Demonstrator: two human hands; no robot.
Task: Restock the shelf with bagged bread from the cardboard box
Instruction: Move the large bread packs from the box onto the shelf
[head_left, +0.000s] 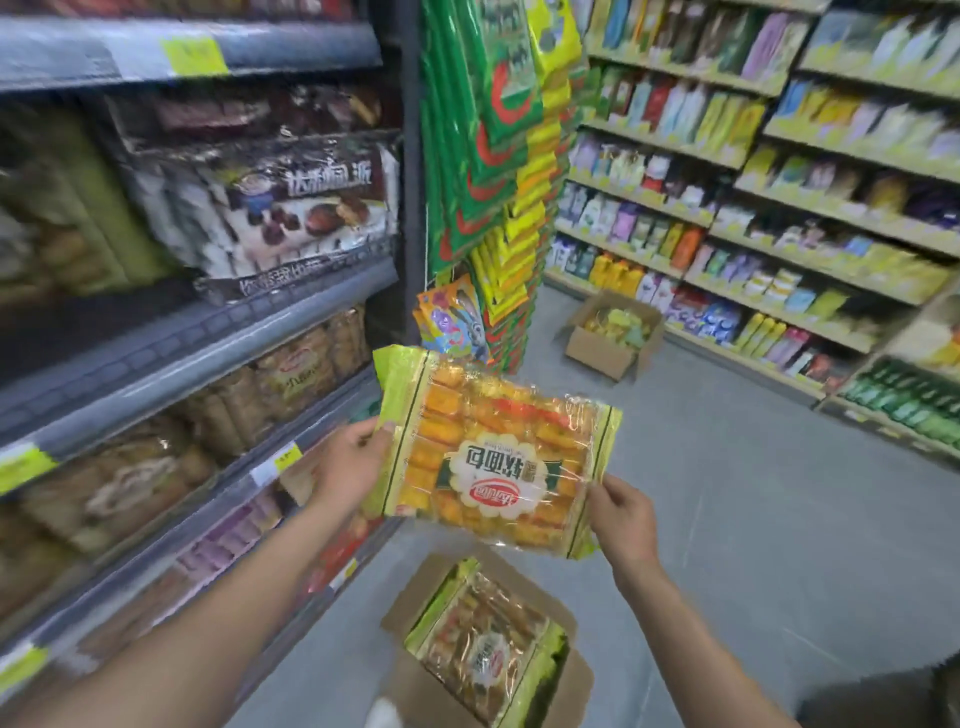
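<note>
Holding bread bag (493, 457) up above cardboard box (415, 696), you have left hand (353, 457) pinching its left edge and right hand (623, 514) pinching its lower right corner. Label upside down to you: white scalloped badge, characters 软面包, red oval logo below too blurred to read. Clear film, yellow-green ends, rows of golden buns inside. Second bag (488, 639) lies in box on floor. Shelf (208, 332) at your left, price tags unreadable.

Both bare forearms are stretched forward from the lower edge of the view. The left hand (353, 462) is raised, its thumb pinched over the left edge of a bag (493, 447), with the fingers hidden behind it. The right hand (626, 519) is held lower, its thumb and fingers pinched on the bag's near right corner.
</note>
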